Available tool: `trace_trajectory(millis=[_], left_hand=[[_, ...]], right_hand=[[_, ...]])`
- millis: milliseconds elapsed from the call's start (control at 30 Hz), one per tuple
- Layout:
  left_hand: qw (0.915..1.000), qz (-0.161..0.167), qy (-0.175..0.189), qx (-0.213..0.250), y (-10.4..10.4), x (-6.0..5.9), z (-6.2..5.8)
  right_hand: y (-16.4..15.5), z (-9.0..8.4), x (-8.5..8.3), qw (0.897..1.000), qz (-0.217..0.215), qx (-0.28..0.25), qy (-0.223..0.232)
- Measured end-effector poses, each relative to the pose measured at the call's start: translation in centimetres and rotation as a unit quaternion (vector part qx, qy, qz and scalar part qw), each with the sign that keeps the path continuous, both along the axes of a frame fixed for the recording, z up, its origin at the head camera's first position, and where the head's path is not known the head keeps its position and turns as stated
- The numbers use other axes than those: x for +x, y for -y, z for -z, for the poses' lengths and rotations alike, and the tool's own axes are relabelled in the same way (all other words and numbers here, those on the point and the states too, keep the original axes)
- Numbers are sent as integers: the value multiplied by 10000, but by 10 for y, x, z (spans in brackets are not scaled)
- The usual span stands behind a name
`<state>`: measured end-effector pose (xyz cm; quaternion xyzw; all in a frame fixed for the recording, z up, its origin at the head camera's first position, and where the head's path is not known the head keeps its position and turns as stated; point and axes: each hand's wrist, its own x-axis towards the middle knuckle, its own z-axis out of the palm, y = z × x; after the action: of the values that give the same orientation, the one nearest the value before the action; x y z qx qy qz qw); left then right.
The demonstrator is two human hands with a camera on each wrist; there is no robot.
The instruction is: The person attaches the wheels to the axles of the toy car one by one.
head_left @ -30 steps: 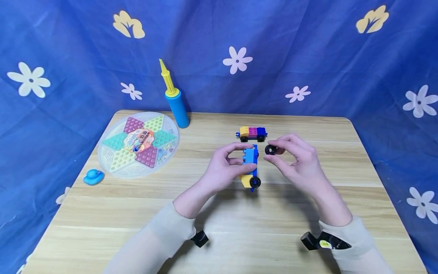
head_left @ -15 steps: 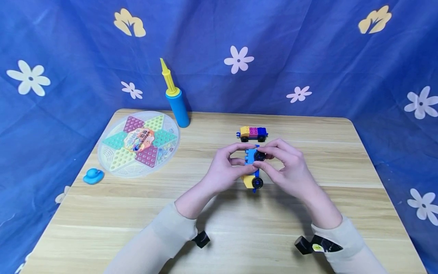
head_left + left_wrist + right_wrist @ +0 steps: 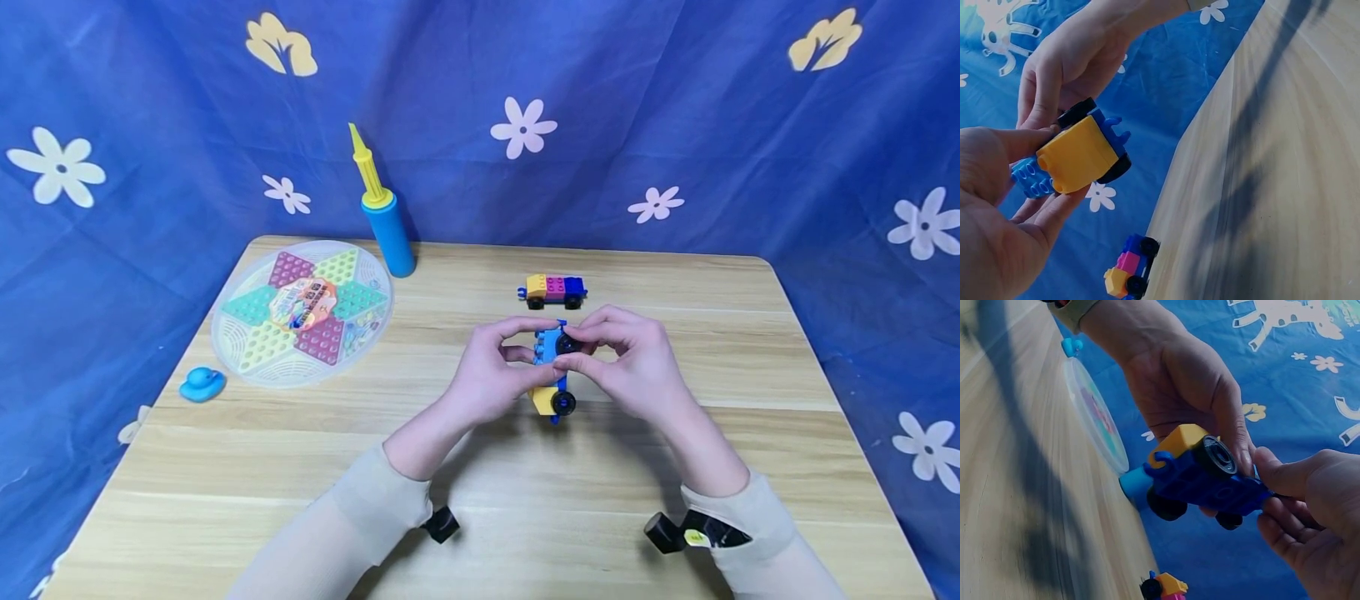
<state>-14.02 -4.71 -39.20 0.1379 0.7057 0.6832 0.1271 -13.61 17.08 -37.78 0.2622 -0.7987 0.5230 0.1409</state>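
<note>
Now the left hand [image 3: 495, 375] is holding the toy car [image 3: 551, 367] above the surface [image 3: 525, 517], while the right hand [image 3: 637, 367] is pinching what looks like a black wheel [image 3: 567, 343] against it.

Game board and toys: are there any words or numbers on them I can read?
None can be read.
Game board: its middle sticker has print, too small and blurred.
Tag on the right wrist strap: yellow, too small.
Held block car, far car, pump: no words show.
</note>
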Motion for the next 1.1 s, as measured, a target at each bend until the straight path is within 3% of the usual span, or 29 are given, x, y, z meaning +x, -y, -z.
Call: trace_trajectory(millis=[133, 500, 633, 900, 1100], left_hand=[[9999, -64, 36, 76, -1, 1, 0], [9996, -131, 109, 217, 2, 4, -1], [9995, -116, 69, 272, 3, 4, -1], [9998, -117, -95, 164, 3, 4, -1], [9997, 0, -230, 70, 3, 4, 0]], right_hand=[[-1, -2, -1, 9970, -90, -253, 723], [1, -5, -1, 9933, -176, -379, 1080], [0, -3, 0, 9951, -194, -203, 950], [3, -3, 1, 9994, -222, 249, -118], [3, -1, 3, 9995, -164, 222, 163]])
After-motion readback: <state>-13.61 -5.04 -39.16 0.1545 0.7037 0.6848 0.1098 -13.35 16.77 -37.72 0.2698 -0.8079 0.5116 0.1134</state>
